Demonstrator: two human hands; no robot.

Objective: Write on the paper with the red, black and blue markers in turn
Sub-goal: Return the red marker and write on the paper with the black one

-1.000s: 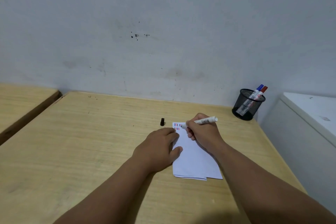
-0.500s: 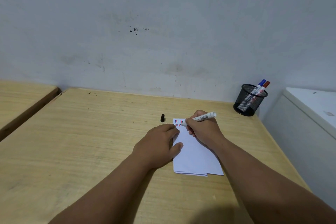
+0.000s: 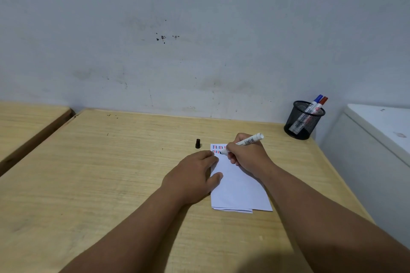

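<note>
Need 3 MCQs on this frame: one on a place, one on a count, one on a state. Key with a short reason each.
1. Where does the black cap stand?
A. On the desk, left of the paper's far corner
B. Inside the mesh cup
C. On the marker's rear end

2. How many markers stand in the mesh cup?
A. None
B. Two
C. Four

3. What is the left hand doing?
A. Lifting the cap
B. Reaching into the cup
C. Lying flat on the paper's left edge

Key: 1 A, the cap stands alone on the desk, apart from the paper. 2 B, one blue marker and one red marker stick out of the cup. 3 C, the left hand lies flat on the sheet while the right hand holds the black marker, tip down on the paper.
</note>
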